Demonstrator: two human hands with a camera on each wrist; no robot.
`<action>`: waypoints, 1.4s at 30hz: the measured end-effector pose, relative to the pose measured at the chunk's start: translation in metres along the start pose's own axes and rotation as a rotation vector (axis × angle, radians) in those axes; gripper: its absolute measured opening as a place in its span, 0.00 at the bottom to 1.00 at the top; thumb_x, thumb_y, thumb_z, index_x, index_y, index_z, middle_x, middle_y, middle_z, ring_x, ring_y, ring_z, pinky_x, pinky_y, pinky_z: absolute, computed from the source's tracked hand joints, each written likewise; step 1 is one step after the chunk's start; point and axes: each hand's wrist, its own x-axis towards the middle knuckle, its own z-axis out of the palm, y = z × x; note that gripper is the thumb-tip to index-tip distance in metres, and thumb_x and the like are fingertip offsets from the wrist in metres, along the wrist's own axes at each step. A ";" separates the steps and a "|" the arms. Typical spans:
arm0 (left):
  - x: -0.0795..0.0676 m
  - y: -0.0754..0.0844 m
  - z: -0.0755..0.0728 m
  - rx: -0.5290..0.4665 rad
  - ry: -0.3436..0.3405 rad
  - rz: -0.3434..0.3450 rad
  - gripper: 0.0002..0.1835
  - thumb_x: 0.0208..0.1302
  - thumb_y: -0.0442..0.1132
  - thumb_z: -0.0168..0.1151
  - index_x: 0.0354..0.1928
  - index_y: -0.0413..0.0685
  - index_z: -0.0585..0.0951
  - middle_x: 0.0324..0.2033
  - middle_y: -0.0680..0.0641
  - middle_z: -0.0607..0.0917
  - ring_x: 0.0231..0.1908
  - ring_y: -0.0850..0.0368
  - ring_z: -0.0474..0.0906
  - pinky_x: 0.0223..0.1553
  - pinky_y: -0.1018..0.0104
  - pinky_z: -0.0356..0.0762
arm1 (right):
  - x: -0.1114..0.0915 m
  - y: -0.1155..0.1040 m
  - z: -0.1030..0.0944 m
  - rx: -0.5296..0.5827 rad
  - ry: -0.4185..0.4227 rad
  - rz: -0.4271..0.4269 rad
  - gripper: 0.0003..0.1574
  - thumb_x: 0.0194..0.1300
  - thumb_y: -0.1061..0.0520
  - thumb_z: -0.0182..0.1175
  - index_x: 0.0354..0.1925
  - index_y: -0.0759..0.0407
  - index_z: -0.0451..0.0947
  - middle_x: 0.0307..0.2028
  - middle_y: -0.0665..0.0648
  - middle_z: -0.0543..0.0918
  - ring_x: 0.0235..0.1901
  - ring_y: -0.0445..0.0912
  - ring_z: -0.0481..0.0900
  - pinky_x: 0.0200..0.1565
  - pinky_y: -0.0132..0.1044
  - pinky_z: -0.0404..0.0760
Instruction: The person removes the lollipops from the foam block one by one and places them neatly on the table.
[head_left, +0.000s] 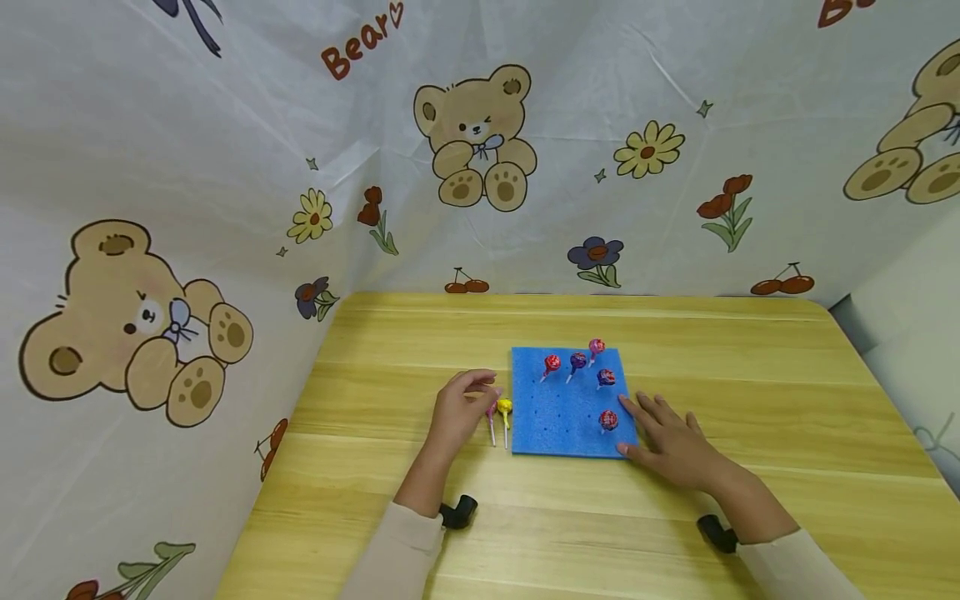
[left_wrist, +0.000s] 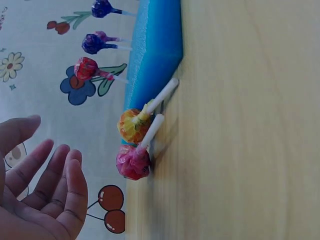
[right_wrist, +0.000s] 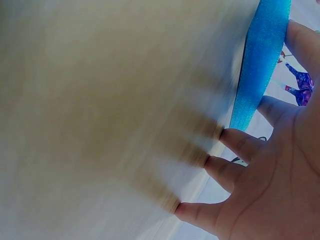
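Observation:
On the table lies a blue foam board (head_left: pixel 551 417) with several wrapped lollipops standing in it, among them a red one (head_left: pixel 552 363) and a purple one (head_left: pixel 577 361). Left of the board lie a yellow lollipop (left_wrist: pixel 134 126) and a pink lollipop (left_wrist: pixel 134 162), side by side on the wood. My left hand (head_left: pixel 462 410) hovers just over these two; the left wrist view shows its fingers loosely bent and apart from them. Spread out, my right hand (head_left: pixel 672 443) rests at the board's right edge, thumb and forefinger touching the foam, other fingertips on the table.
The wooden table (head_left: pixel 570 533) runs back to a hanging cloth (head_left: pixel 570 208) printed with bears and flowers. Small holes dot the foam board. A black wrist mount (head_left: pixel 459 512) sits on the left wrist, another (head_left: pixel 717 533) on the right.

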 end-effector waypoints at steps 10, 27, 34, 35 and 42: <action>-0.007 0.010 0.011 -0.075 -0.066 0.043 0.21 0.67 0.45 0.69 0.59 0.49 0.82 0.54 0.50 0.84 0.50 0.52 0.83 0.45 0.61 0.85 | -0.001 0.001 0.001 -0.001 0.002 -0.007 0.51 0.70 0.31 0.57 0.80 0.49 0.53 0.77 0.70 0.54 0.75 0.76 0.48 0.63 0.85 0.43; -0.018 0.018 0.050 -0.007 -0.188 0.127 0.21 0.68 0.45 0.67 0.60 0.48 0.82 0.54 0.49 0.84 0.52 0.51 0.82 0.48 0.70 0.81 | -0.001 0.002 0.002 -0.013 -0.004 -0.006 0.51 0.71 0.31 0.55 0.80 0.50 0.52 0.78 0.70 0.54 0.75 0.75 0.47 0.63 0.85 0.41; -0.019 0.019 0.066 0.010 -0.210 0.141 0.21 0.68 0.46 0.67 0.60 0.49 0.83 0.52 0.54 0.84 0.50 0.60 0.81 0.49 0.71 0.81 | -0.001 0.000 0.001 -0.012 -0.008 -0.001 0.51 0.70 0.31 0.55 0.80 0.51 0.52 0.77 0.71 0.54 0.75 0.76 0.47 0.63 0.84 0.41; -0.019 0.019 0.068 0.010 -0.213 0.136 0.20 0.68 0.46 0.67 0.60 0.50 0.83 0.52 0.55 0.84 0.50 0.61 0.81 0.49 0.72 0.81 | -0.001 0.000 0.001 -0.012 -0.007 0.000 0.51 0.70 0.31 0.55 0.80 0.50 0.52 0.77 0.71 0.54 0.75 0.76 0.47 0.63 0.84 0.41; -0.020 0.022 0.078 -0.003 -0.231 0.147 0.20 0.67 0.45 0.68 0.59 0.49 0.83 0.52 0.55 0.85 0.49 0.61 0.81 0.47 0.73 0.81 | -0.001 0.000 0.002 -0.014 -0.006 0.001 0.51 0.71 0.31 0.55 0.80 0.49 0.52 0.77 0.71 0.54 0.75 0.75 0.47 0.63 0.85 0.42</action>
